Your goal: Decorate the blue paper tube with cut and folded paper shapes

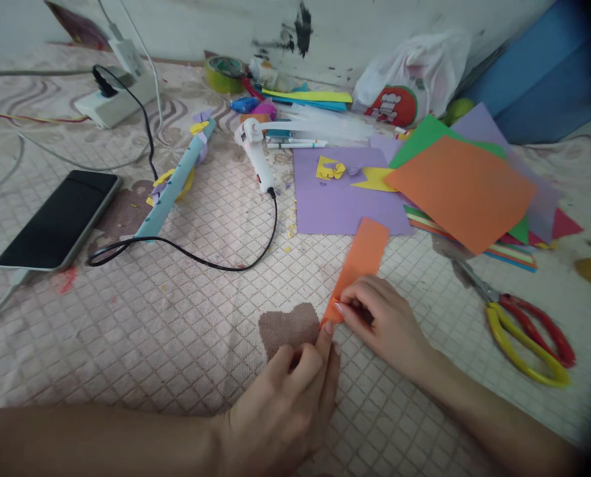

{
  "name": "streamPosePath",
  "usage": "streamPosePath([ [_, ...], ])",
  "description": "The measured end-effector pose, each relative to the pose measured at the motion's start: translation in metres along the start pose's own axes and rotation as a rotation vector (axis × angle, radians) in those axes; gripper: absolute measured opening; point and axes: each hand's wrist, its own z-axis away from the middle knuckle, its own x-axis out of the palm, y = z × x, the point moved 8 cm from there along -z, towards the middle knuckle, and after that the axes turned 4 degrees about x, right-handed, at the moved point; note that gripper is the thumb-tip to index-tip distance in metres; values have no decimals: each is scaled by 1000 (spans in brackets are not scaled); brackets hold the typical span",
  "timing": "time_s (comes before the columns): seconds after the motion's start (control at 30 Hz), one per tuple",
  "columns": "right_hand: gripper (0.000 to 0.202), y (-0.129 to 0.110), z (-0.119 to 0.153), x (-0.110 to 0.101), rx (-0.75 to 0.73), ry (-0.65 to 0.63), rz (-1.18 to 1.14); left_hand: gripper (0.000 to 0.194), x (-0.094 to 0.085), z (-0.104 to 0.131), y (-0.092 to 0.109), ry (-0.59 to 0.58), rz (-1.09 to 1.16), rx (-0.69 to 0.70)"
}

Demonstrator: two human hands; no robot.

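An orange paper strip lies slantwise on the patterned cloth, its near end turned up in a small fold. With thumb and finger closed, my right hand pinches the strip at that fold. My left hand holds the near end down, its fingers curled and the fingertips on the paper just below the fold. The rest of the strip stretches away from me, its far end touching a purple paper sheet. Parts of the near end are hidden under my fingers.
Scissors with red and yellow handles lie to the right, below stacked coloured paper. A white glue gun trails a black cord. A decorated light-blue paper stick, a phone and a power strip are at left.
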Motion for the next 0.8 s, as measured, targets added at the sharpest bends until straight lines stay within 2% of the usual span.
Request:
streamPosePath([
  [0.8,14,2,0,2,9,4,14,44,1,0,-1,-54,-28,11],
])
